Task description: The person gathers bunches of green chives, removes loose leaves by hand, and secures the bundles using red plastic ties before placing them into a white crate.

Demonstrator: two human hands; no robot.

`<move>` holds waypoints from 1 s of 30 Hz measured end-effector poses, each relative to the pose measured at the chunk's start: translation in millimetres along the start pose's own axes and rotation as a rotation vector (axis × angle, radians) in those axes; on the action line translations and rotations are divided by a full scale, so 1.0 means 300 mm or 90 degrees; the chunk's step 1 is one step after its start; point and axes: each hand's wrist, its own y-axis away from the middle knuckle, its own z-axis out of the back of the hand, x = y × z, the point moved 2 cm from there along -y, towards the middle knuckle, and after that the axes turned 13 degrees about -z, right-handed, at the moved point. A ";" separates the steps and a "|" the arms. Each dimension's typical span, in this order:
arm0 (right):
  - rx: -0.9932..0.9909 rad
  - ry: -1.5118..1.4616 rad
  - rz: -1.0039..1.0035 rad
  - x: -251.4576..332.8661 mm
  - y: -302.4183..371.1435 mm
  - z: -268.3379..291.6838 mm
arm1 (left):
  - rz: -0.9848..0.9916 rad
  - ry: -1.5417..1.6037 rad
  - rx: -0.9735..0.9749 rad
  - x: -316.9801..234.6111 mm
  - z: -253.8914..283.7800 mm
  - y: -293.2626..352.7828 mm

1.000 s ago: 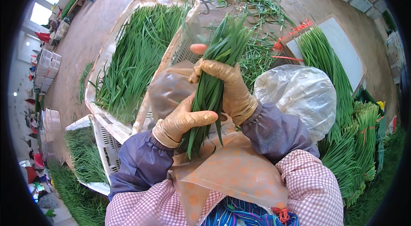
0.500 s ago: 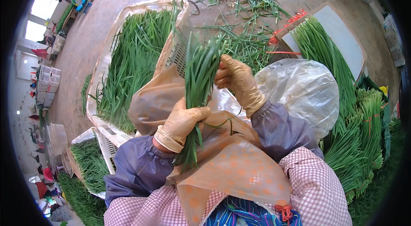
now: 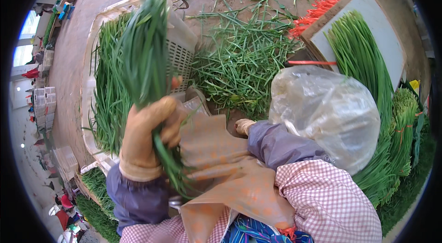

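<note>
My gloved left hand (image 3: 149, 137) is closed around the lower part of a bunch of green chives (image 3: 145, 54). The bunch stands up from the fist, its top blurred by motion, with loose blades (image 3: 171, 164) hanging below. It is in front of a white plastic crate (image 3: 99, 26) filled with more chives (image 3: 108, 95). My gloved right hand (image 3: 244, 126) is low, past the edge of the tan spotted apron (image 3: 230, 178), near the leaf scraps. My sleeve covers part of it, and its finger position is unclear.
Cut leaf scraps (image 3: 239, 68) litter the floor ahead. On the right, a clear plastic bag (image 3: 327, 114) bulges beside a white-topped board (image 3: 368, 8) bearing chives (image 3: 354, 40). Red ties (image 3: 317, 10) lie along the board's edge. Banded bundles (image 3: 400, 137) are at far right.
My left hand has carried the chives left, toward the crate, and raised them. My right hand has left the bunch and dropped down toward the floor side. The view has shifted a little.
</note>
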 end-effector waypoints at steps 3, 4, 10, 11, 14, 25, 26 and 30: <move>0.206 0.044 -0.022 0.085 -0.019 0.313 | 0.016 0.017 -0.046 -0.014 0.026 -0.016; 0.243 0.094 -0.004 0.146 -0.010 0.455 | 0.018 0.008 -0.061 -0.024 0.023 -0.014; -0.796 0.073 -0.102 0.355 0.027 1.274 | 0.092 0.040 -0.084 -0.071 -0.010 -0.028; -0.821 0.018 -0.092 0.368 0.100 1.346 | 0.096 0.044 -0.082 -0.075 -0.014 -0.029; -0.852 -0.309 0.109 0.331 0.125 1.499 | 0.106 0.058 -0.081 -0.079 -0.044 -0.035; 0.587 -0.656 0.842 0.586 0.748 0.543 | 0.018 -0.103 -0.030 0.053 -0.046 -0.040; 0.587 -0.653 0.850 0.585 0.814 0.546 | 0.013 -0.116 -0.006 0.073 -0.053 -0.061; 0.532 -0.903 0.717 0.557 0.840 0.577 | 0.118 -0.231 0.098 0.170 -0.070 -0.107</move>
